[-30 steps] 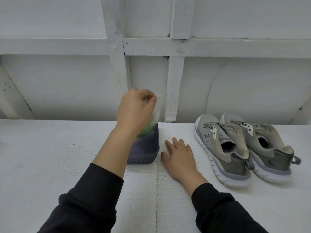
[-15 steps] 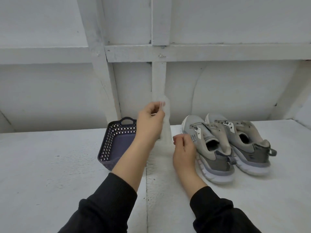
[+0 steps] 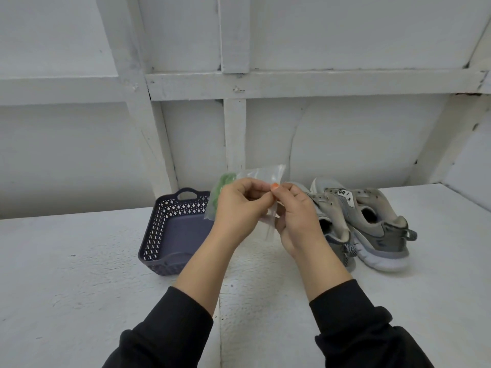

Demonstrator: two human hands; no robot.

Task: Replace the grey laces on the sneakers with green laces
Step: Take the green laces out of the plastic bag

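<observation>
A clear plastic bag [image 3: 261, 174] with green laces [image 3: 222, 185] inside is held up above the white table. My left hand [image 3: 240, 208] grips the bag near its top edge. My right hand [image 3: 296, 213] pinches the same edge right beside it. The green laces bunch at the bag's left end, partly hidden behind my left hand. Two grey sneakers stand side by side to the right, the left sneaker [image 3: 332, 221] half hidden by my right hand, the right sneaker [image 3: 372, 224] in full view. No laces show in their eyelets.
A dark purple perforated basket [image 3: 172, 229] stands on the table [image 3: 79, 274] left of my hands, with nothing visible inside. A white panelled wall [image 3: 345, 139] rises close behind. A side wall closes the far right corner.
My left hand lifted the bag of green laces out of the basket and brought it to the middle. My right hand rose off the table and took hold of the bag's edge.
</observation>
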